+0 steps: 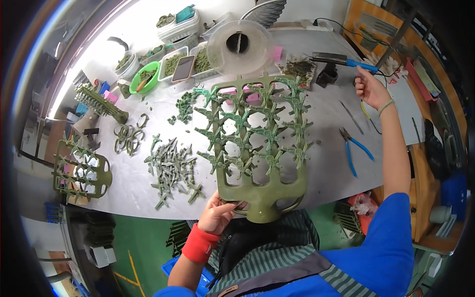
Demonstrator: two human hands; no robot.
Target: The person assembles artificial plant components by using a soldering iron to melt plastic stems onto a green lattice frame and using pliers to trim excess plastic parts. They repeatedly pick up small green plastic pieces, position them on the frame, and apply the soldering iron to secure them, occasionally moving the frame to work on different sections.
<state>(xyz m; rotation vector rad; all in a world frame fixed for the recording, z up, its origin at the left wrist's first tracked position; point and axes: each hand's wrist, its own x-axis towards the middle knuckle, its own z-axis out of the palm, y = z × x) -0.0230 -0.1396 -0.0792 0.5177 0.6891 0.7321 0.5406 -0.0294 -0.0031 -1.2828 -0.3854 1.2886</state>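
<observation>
My left hand (215,215) is closed on the lower edge of an olive-green lattice frame (262,190). Rows of small green star-shaped pieces (269,133) cover its bars. At the upper right, my right hand (372,90) is raised with its fingers loosely bent and apart, and nothing shows in its palm. Its index fingertip is at the blue handle of a soldering iron (363,65); whether they touch is unclear. Beside the iron's dark shaft sits a black holder (327,75). Left of the frame lies a heap of loose grey-green cross-shaped pieces (172,166).
Blue-handled cutters (355,148) lie on the right of the table. Green rings (129,138) and a second, smaller-looking frame (101,175) are at the left. Across the back stand a lime-green bowl (154,69), tubs of green pieces (173,63), a phone (183,68) and a clear duct hood (217,42).
</observation>
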